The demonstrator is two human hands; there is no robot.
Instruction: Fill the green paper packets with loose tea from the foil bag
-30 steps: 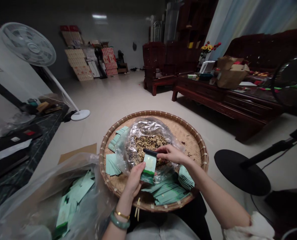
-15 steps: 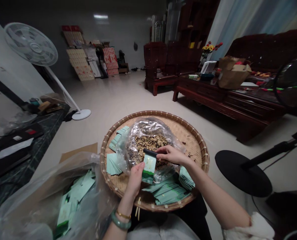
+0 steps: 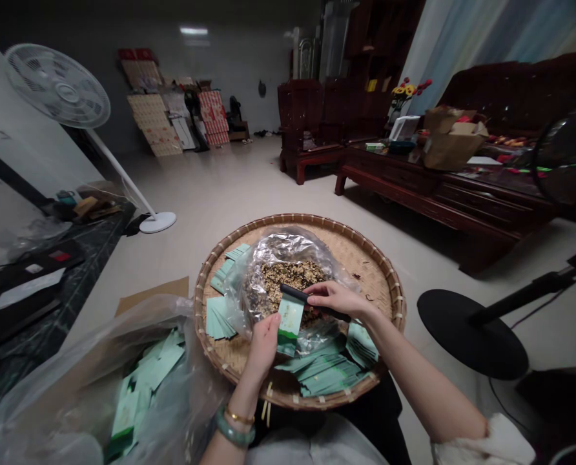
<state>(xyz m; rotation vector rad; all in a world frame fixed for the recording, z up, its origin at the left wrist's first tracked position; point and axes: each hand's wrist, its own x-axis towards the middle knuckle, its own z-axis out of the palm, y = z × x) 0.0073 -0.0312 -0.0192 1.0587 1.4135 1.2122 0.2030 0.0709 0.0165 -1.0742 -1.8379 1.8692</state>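
Observation:
In my left hand [image 3: 267,334] is a small pale-green sachet [image 3: 290,318], held upright by its edge between thumb and fingers. My right hand [image 3: 335,299] grips a black scoop [image 3: 294,292]; its front end meets the sachet's top edge, and its handle runs back under the palm. Behind both hands, a clear plastic bag [image 3: 288,240] lies open around a dry, grainy brown-and-tan mix [image 3: 283,274]. Beneath them is a round woven bamboo tray [image 3: 365,258]. Fanned green sachets [image 3: 324,371] lie at its near side, and more sachets [image 3: 219,318] at its left.
To the left, a large clear bag [image 3: 50,381] contains many green sachets. A white standing fan [image 3: 157,222] is farther back on that side. On the right stand a black fan base [image 3: 472,334] and a dark red wooden table [image 3: 443,200] bearing a paper bag [image 3: 450,145].
The scoop and my right hand have shifted slightly right, and the scoop's handle now shows beneath my palm. The sachet tilts a little differently in my left hand.

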